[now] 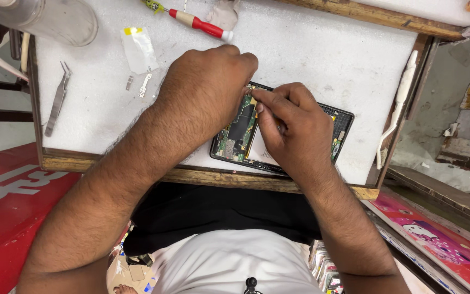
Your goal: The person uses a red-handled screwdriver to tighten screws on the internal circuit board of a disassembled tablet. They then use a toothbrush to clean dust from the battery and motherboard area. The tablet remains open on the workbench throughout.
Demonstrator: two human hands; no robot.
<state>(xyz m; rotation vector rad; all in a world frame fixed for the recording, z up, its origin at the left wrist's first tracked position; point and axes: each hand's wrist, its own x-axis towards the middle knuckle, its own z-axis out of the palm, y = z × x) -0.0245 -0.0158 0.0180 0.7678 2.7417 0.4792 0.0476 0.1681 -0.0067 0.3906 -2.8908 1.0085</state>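
Opened black phone w/ exposed green circuit board (239,132) lying near front edge of white foam-topped wooden table (322,54), both hands on it: left hand (205,92) curled over its upper-left corner, right hand (292,128) w/ fingertips pinched at board's top edge; can't tell what's pinched. Clear round plastic container (50,19) at back-left, contents unclear; grey metal tweezers (56,100), red-handled screwdriver (199,24) lying apart.

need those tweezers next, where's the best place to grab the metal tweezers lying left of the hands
Pinch the tweezers around the middle of their flat arms, from above. They lie flat on the white mat, points toward the near edge, joined end up top, clear of the left hand, which would be nearest.
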